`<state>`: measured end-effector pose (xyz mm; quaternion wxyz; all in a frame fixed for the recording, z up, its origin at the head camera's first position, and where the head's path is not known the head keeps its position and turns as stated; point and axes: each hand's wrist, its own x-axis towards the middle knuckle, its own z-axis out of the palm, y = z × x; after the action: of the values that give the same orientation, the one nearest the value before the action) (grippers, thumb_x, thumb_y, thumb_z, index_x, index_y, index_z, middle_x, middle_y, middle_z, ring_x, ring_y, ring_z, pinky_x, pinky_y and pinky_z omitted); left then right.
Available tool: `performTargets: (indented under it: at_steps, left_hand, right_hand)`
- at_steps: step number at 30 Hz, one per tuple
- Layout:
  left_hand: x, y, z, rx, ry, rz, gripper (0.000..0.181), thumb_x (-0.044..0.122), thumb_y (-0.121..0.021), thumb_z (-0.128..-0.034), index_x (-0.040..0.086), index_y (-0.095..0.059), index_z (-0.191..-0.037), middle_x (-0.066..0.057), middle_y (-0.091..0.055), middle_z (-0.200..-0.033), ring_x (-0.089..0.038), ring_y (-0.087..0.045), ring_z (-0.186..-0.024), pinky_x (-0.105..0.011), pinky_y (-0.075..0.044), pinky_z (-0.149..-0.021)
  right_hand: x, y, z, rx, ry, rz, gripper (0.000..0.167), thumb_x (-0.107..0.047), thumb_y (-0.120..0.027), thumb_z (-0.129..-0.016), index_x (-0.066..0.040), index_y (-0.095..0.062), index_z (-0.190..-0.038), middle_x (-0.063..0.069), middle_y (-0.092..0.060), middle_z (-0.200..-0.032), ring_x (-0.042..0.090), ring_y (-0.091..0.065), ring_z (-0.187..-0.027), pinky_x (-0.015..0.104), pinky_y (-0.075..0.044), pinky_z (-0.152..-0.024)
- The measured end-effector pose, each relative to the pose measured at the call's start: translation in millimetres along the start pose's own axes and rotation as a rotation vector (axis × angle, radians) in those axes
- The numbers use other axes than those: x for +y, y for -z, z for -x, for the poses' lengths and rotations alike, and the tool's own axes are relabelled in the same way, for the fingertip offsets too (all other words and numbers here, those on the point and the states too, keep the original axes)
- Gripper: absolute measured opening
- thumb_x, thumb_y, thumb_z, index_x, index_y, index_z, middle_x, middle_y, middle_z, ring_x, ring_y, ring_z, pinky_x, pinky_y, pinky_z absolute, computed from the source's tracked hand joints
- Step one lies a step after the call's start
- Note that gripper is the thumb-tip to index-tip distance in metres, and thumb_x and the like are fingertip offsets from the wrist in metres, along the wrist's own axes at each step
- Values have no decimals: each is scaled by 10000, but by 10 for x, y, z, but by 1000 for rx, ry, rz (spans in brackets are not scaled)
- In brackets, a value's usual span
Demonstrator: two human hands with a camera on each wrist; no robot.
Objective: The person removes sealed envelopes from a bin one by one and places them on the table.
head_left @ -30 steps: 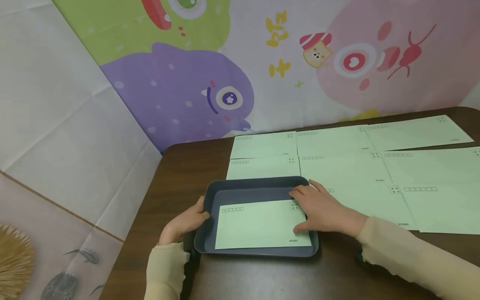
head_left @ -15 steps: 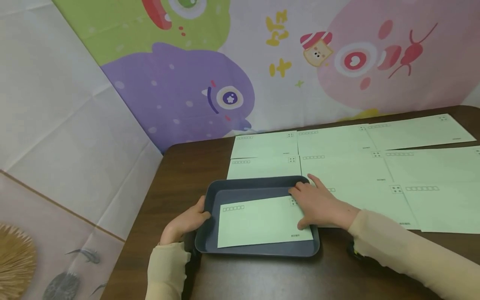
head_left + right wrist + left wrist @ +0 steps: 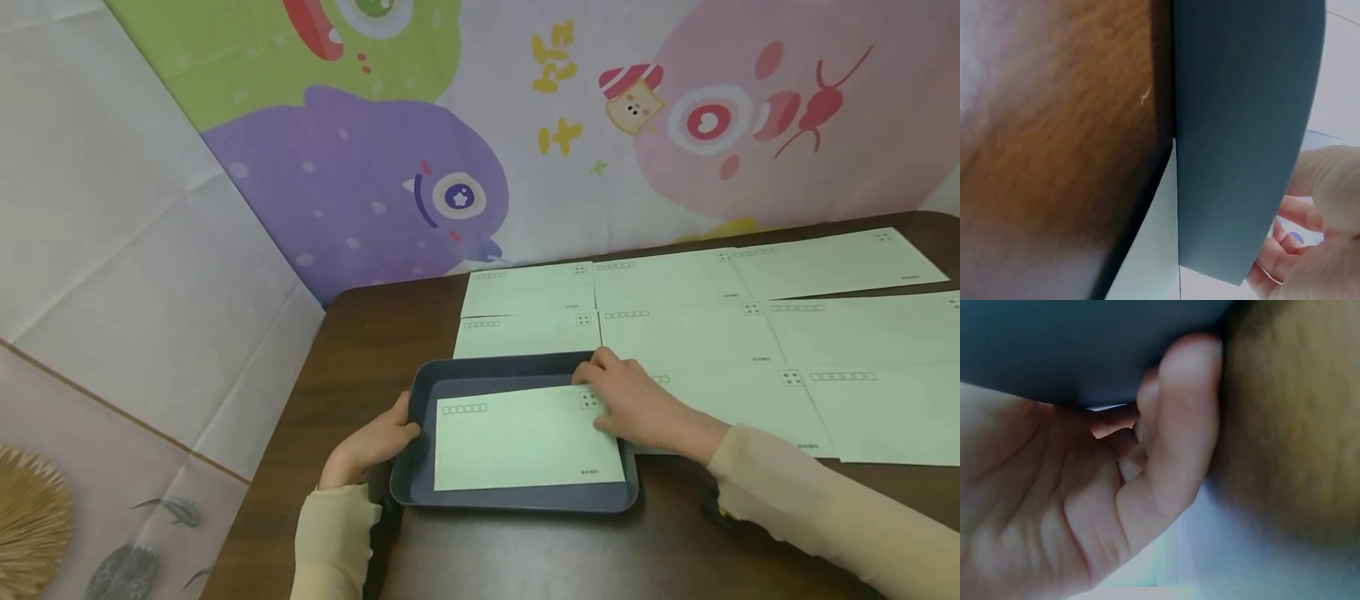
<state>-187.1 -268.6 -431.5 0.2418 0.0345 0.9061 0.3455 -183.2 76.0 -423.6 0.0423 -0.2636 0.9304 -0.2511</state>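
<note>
In the head view, a dark blue-grey rectangular tray (image 3: 480,498) lies on the table. My left hand (image 3: 371,447) grips its left side, the thumb over the rim. The left wrist view shows that hand's fingers (image 3: 1185,431) curled against the tray's outer wall (image 3: 1079,350). Inside the tray is a pale green envelope (image 3: 517,442) with small postcode boxes and a stamp square. My right hand (image 3: 637,404) reaches over the tray's right rim and pinches the envelope near its top right corner; the exact contact is partly hidden. Its curled fingers (image 3: 1304,212) show beyond the tray wall (image 3: 1241,125) in the right wrist view.
Several more envelopes (image 3: 690,333) lie in rows across the back and right of the brown wooden table (image 3: 360,333). The tray overlaps some of them. Behind the table hangs a cloth (image 3: 555,192) with cartoon figures, and a pale wall covering (image 3: 150,208) stands at the left.
The envelope has shifted up slightly in the tray, tilting and then partly straightening. My right hand has moved a little with it, its fingers drawing closer together. The left hand and tray stay nearly still.
</note>
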Motion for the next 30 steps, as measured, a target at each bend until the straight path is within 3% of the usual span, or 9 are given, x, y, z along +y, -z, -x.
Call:
performTargets:
  at_steps: [4,9,12,15,18,22,30]
  left_hand:
    - [5,-1,-3,7,1,-4,563,100,-382,-892,1,-178,-1407,-182,-239,-1456,-310,-307,-1258,-528,-246,-1029]
    - [8,0,-6,10,6,2,555,95,-380,-887,-2,-188,-1398,-186,-245,-1450,-300,-310,-1248,-497,-282,-1000]
    - [7,0,-5,4,3,8,587,91,-375,-886,-13,-146,-1416,-193,-193,-1473,-305,-258,-1295,-501,-257,-1017]
    - [1,2,-6,-15,0,8,645,99,-363,-894,-21,-43,-1441,-194,-80,-1505,-320,-131,-1362,-516,-176,-1063]
    - [-4,4,-1,-22,2,-6,674,111,-354,-900,-18,27,-1441,-193,-11,-1510,-327,-44,-1378,-522,-121,-1080]
    - [-3,1,-2,-19,-6,-3,666,100,-358,-896,-17,1,-1444,-193,-39,-1510,-327,-65,-1377,-521,-128,-1079]
    - [-3,14,5,-29,3,-13,688,119,-356,-905,-35,61,-1430,-202,36,-1505,-321,9,-1378,-511,-74,-1090]
  right_hand:
    - [8,57,37,40,-17,-126,331,-13,-700,-725,-80,-584,-1028,32,-500,-945,165,-469,-793,293,-431,-687]
    - [8,192,94,53,-105,-357,260,-81,-696,-758,-112,-567,-982,19,-543,-877,174,-458,-752,306,-413,-626]
    - [31,254,128,68,-159,-499,233,-126,-678,-787,-107,-573,-994,46,-565,-928,198,-481,-794,313,-418,-647]
    - [56,299,184,105,-170,-596,254,-169,-662,-811,-83,-578,-1034,79,-564,-1082,223,-513,-913,324,-438,-713]
    - [71,333,256,149,-156,-663,253,-162,-619,-849,-52,-543,-1064,116,-541,-1098,185,-544,-850,315,-455,-689]
    - [78,390,370,242,-117,-689,202,-134,-547,-899,-39,-479,-1063,116,-514,-1018,114,-572,-741,308,-475,-648]
    - [215,542,681,469,-91,-594,155,-94,-469,-932,-84,-464,-1087,-16,-502,-885,75,-521,-592,188,-461,-585]
